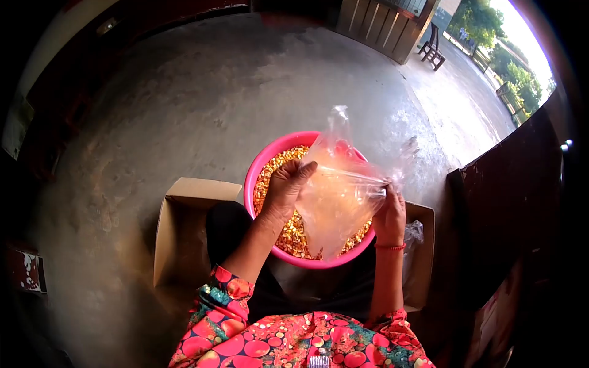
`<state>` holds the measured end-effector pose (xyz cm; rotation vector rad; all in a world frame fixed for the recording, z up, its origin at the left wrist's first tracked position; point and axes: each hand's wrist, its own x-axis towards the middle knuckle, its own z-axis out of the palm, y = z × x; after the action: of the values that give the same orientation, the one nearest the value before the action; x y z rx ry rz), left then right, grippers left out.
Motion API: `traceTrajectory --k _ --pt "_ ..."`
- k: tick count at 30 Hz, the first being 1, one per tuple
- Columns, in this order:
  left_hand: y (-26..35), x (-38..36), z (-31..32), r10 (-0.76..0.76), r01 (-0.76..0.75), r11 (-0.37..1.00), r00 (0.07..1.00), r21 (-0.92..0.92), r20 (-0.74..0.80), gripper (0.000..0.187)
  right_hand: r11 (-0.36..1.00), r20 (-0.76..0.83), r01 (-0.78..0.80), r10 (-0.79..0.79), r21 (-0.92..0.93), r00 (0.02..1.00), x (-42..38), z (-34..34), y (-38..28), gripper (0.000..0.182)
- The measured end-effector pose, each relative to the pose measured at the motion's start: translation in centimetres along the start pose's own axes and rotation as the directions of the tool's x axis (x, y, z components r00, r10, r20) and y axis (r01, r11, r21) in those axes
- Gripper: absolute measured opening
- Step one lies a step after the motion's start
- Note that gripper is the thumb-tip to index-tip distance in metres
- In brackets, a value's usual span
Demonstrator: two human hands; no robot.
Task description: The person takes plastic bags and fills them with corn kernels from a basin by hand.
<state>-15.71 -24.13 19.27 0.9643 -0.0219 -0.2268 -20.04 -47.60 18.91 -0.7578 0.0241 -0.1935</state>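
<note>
A pink plastic basin [261,168] full of yellow and orange corn kernels [288,236] rests on my lap. Above it I hold a clear plastic bag [337,202] by its mouth. My left hand [287,187] grips the bag's left edge, fingers curled over the rim. My right hand [389,214] pinches the right edge, with a red thread band on its wrist. The bag hangs down over the kernels and looks empty; its loose top corners stick up.
A flattened cardboard box [184,233] lies under me on the concrete floor [184,110]. A dark wall or door panel [509,202] stands at the right. A wooden gate [380,24] and a bench [432,52] are far ahead, beside a road.
</note>
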Motion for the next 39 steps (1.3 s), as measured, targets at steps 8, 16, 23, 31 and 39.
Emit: traceTrajectory --k 8,16,23,31,39 --pt "0.7 -0.6 1.7 -0.126 0.137 0.99 0.973 -0.044 0.195 0.078 0.984 0.086 -0.049 0.034 0.17 0.996 0.4 -2.8 -0.3 0.032" --pt "-1.6 -0.9 2.2 -0.04 -0.034 0.977 0.94 0.21 0.34 0.012 0.999 -0.031 -0.026 0.027 0.03 0.999 0.5 0.6 -1.2 0.032" --pt "-1.7 -1.3 3.0 0.098 -0.168 0.932 0.97 0.322 0.222 0.015 0.897 0.062 0.078 -0.056 -0.436 0.996 -1.8 5.6 3.6 0.036" --pt "0.6 -0.8 1.7 0.26 -0.251 0.894 0.965 0.371 0.025 0.013 0.868 -0.057 0.213 -0.266 -0.449 0.962 -0.2 1.3 0.7 0.009" --pt "1.5 0.4 0.5 0.486 -0.43 0.842 0.867 0.327 -0.11 0.014 0.98 0.139 0.162 -0.146 -0.113 0.979 0.4 -2.1 -2.5 0.012"
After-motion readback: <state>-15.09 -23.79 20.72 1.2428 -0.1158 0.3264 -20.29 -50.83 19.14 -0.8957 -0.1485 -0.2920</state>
